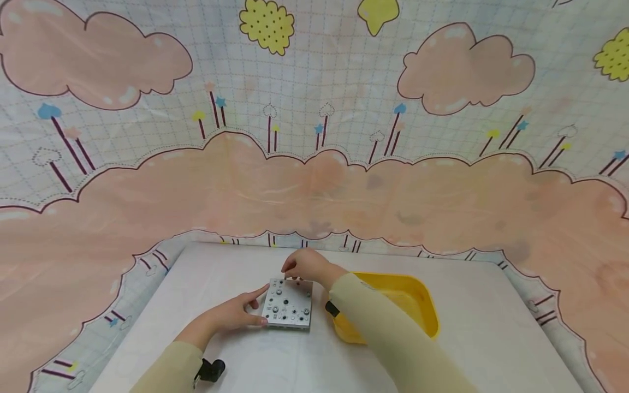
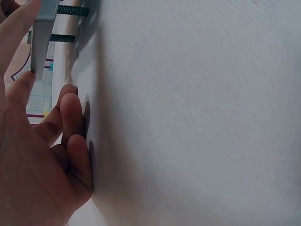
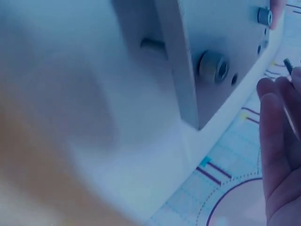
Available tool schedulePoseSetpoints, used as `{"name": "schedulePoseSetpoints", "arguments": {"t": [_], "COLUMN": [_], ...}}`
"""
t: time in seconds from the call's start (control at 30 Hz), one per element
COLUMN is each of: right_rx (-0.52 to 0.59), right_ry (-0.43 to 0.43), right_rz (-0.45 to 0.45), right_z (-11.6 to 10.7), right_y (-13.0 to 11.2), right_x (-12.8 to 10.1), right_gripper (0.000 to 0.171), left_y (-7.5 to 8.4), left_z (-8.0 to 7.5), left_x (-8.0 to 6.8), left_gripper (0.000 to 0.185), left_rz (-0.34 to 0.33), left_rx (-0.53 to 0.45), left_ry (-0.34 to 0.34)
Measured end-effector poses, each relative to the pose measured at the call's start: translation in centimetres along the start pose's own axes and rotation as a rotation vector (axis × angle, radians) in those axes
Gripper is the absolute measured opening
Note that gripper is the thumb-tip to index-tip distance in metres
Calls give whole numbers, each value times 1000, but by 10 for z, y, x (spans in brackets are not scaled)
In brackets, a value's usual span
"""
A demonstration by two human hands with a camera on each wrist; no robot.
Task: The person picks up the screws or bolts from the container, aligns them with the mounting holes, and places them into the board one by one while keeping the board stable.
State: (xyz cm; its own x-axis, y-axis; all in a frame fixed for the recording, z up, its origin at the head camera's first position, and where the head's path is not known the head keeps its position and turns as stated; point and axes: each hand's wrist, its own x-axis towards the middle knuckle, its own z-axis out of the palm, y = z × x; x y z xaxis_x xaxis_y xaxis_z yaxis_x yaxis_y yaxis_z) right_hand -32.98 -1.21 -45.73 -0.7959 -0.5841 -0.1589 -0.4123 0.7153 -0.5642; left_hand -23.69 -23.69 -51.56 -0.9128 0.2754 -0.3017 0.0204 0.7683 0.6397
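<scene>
A square metal plate (image 1: 295, 299) with holes and several socket-head screws lies near the middle of the table. My left hand (image 1: 233, 313) holds it by the left side, index finger at the far corner and thumb at the near one. Threaded screw ends (image 2: 68, 10) stick out of the plate's underside in the left wrist view. Over the plate's far edge, my right hand (image 1: 308, 266) pinches a small screw (image 3: 288, 65), its threaded end showing past the fingertips. A larger socket-head screw (image 3: 214, 67) sits in the plate close to the right wrist camera.
To the right of the plate stands a yellow tray (image 1: 426, 305), partly covered by my right sleeve (image 1: 388, 327). The white table (image 1: 491, 322) ends at a patterned cloth (image 1: 314, 191) behind it. Black wrist straps (image 1: 212, 370) show at both sleeves.
</scene>
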Motion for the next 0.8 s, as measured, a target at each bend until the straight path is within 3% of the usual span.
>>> {"name": "schedulePoseSetpoints", "arguments": {"t": [0.4, 0.8], "right_rx": [-82, -303], "right_ry": [17, 6], "right_rz": [71, -16], "right_z": [14, 20], "right_y": [-8, -13], "right_x": [10, 15], "right_gripper": [7, 10], "left_y": [-1, -4], "left_z": [0, 0], "left_x": [1, -1], "left_gripper": [96, 95], "left_rz": [9, 27], "left_rx": [-36, -26], "left_ry": [-15, -5]}}
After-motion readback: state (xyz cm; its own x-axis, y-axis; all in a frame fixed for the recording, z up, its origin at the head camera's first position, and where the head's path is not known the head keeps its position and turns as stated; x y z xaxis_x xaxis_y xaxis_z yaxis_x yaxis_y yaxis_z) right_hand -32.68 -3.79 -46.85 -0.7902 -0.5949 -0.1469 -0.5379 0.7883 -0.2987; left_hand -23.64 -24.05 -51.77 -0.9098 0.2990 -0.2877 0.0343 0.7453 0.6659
